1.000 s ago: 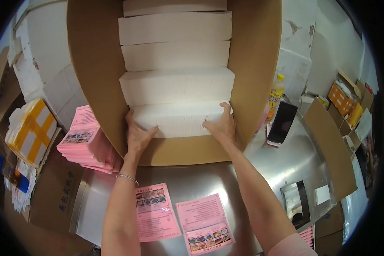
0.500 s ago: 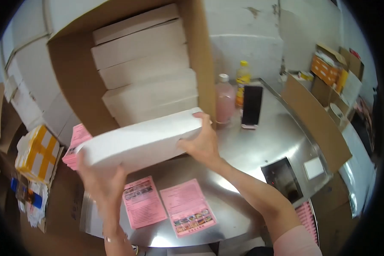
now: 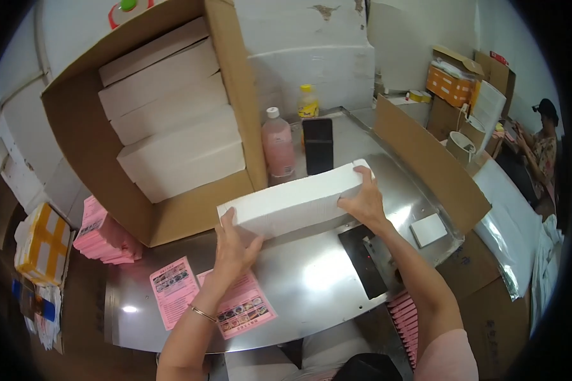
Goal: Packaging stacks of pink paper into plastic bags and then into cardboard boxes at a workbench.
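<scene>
The long white box (image 3: 297,202) looked like matt, slightly grainy card or foam, without any shine, and the bare left hand (image 3: 234,246) and right hand (image 3: 364,200) gripped its ends. The table (image 3: 318,279) was polished sheet metal, smooth and bright with glare spots. The big carton (image 3: 108,184) was plain brown corrugated cardboard, dull and fibrous, and the white boxes (image 3: 171,120) stacked in it had the same chalky finish. The pink leaflets (image 3: 241,305) were thin printed paper with a faint sheen. The pink bottle (image 3: 278,147) was translucent plastic with a smooth white cap. The thin bracelet (image 3: 203,314) looked metallic.
</scene>
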`<action>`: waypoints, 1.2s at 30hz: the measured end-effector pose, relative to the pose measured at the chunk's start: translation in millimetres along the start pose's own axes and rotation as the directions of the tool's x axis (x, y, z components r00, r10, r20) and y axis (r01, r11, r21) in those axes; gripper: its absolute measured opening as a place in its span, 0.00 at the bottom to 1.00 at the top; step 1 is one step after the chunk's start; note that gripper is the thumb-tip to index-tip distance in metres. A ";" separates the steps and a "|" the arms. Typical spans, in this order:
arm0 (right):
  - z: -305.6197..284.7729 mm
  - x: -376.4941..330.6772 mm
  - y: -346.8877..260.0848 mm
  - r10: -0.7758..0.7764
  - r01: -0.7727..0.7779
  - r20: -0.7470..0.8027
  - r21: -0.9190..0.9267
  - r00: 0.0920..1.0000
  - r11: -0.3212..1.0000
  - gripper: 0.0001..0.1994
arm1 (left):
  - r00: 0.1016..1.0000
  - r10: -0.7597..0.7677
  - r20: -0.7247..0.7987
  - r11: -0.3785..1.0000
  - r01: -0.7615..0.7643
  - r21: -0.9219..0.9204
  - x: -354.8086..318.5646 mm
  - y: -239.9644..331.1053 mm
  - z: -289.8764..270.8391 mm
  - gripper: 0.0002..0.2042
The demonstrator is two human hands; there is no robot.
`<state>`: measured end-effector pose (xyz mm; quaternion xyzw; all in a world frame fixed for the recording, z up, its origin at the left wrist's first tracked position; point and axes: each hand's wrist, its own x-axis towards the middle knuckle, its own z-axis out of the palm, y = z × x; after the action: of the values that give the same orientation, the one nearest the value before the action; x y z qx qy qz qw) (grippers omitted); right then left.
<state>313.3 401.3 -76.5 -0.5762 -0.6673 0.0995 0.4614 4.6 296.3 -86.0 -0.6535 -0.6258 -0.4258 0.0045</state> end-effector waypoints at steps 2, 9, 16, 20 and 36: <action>-9.8 0.2 21.2 0.000 -0.011 0.142 0.074 0.990 0.997 0.44 | 0.992 0.050 0.119 0.999 -0.049 -0.010 14.7 -10.2 -3.3 0.41; -47.8 63.1 8.2 0.101 -0.094 0.264 -0.041 0.959 0.995 0.44 | 0.888 -0.389 0.247 0.921 0.378 0.092 65.4 1.7 -33.2 0.43; -32.8 32.4 7.4 -0.020 0.071 0.389 -0.117 0.921 0.991 0.38 | 0.857 -0.329 0.395 0.906 0.405 -0.125 39.2 7.0 -11.7 0.41; -35.3 -15.7 36.6 -0.229 0.226 0.051 0.062 0.972 0.972 0.28 | 0.977 -0.152 0.151 0.962 0.181 -0.206 -2.4 33.1 1.9 0.37; -8.8 -33.5 32.3 -0.364 0.377 0.098 -0.228 0.926 0.898 0.31 | 0.899 -0.269 0.345 0.934 0.331 -0.136 -1.0 10.5 -18.8 0.30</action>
<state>338.5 379.2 -109.8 -0.4877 -0.7837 -0.0573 0.3803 3.0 283.0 -69.0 -0.6066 -0.6677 -0.3674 -0.2262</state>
